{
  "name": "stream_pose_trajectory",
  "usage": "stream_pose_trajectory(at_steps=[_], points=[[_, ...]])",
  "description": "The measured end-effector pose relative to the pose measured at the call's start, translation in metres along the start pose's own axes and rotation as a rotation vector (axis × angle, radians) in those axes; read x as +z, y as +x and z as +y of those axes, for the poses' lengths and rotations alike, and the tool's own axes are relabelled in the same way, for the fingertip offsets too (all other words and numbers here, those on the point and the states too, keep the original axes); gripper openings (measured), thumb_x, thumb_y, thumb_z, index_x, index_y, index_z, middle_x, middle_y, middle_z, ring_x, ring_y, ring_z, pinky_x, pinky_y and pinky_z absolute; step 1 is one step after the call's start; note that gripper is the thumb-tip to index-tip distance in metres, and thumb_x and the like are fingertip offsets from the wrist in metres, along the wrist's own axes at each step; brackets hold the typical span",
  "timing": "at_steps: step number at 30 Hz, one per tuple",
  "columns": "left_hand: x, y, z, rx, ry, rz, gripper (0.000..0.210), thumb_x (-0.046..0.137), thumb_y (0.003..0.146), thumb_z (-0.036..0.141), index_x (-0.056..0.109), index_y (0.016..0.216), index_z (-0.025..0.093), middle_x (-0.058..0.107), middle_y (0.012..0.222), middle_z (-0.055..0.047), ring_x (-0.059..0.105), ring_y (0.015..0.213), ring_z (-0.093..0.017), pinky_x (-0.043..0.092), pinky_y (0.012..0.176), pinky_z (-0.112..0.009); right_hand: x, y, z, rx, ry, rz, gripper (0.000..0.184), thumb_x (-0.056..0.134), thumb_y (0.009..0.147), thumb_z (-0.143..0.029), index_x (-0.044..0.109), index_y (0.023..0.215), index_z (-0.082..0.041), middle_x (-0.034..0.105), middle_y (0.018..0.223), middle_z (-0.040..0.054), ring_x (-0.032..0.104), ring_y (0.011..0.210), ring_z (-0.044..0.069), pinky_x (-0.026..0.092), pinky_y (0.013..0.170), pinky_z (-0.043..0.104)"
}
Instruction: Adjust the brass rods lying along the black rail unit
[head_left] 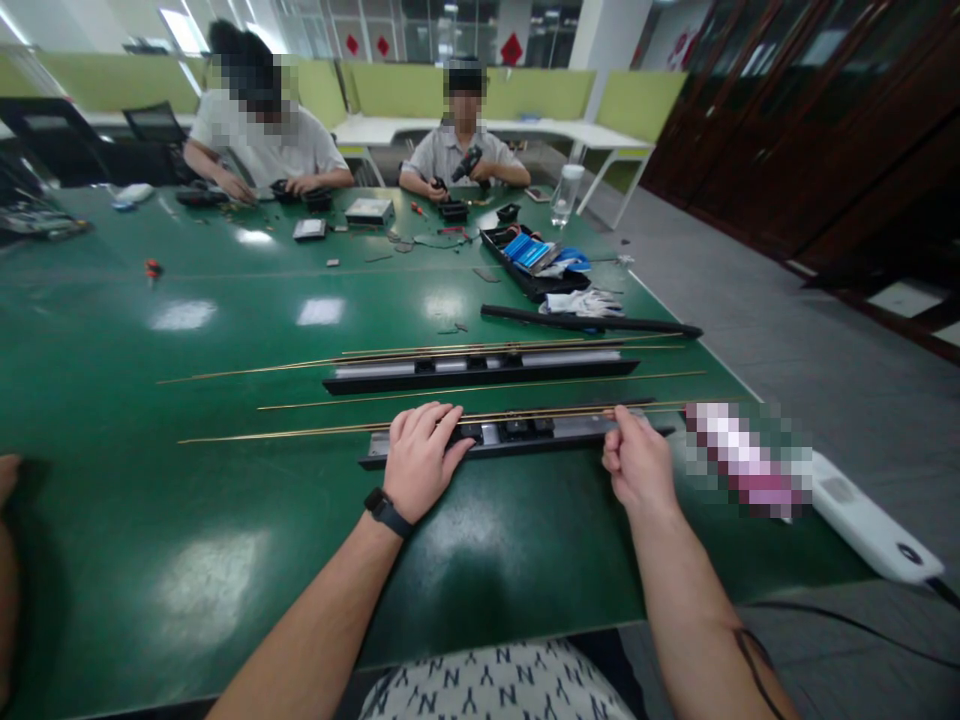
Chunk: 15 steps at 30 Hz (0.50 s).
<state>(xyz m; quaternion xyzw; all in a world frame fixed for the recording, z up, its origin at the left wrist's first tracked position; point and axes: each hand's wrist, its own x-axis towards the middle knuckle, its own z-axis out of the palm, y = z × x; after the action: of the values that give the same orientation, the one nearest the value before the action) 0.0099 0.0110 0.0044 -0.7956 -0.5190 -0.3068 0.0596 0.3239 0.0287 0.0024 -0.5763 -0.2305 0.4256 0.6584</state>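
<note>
A long black-and-silver rail point(491, 435) with black fittings lies crosswise in front of me on the green table. My left hand point(424, 455) grips its left part, fingers over the far side and thumb on the near side. Thin gold-coloured rods point(281, 432) run along the top of this rail and stick out past its left end. Near the right end, my right hand point(636, 455) pinches the rods between thumb and curled fingers. Just beyond lies a single gold rod point(360, 398). Farther off, a second similar rail point(547, 362) has more gold rods lying along it.
Behind the rails are a black strip point(637, 325), gloves point(583, 303) and a black tray point(517, 270) with blue items. A white power strip point(874, 520) lies at the right edge. Two people work across the table point(285, 560); part of another person's arm point(7, 590) shows at left.
</note>
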Motion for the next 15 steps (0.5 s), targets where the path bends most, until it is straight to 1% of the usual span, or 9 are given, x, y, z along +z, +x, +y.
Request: stream_pose_trajectory(at_steps=[15], points=[[0.0004, -0.0006, -0.0001, -0.003, 0.005, -0.005, 0.041, 0.062, 0.101, 0.044, 0.063, 0.136, 0.022, 0.071, 0.133, -0.011, 0.061, 0.129, -0.029, 0.038, 0.110, -0.048, 0.0009, -0.0015, -0.0008, -0.002, -0.007, 0.002, 0.037, 0.084, 0.077, -0.048, 0.067, 0.084, -0.017, 0.050, 0.045, -0.0071, 0.033, 0.028, 0.005, 0.021, 0.028, 0.016]])
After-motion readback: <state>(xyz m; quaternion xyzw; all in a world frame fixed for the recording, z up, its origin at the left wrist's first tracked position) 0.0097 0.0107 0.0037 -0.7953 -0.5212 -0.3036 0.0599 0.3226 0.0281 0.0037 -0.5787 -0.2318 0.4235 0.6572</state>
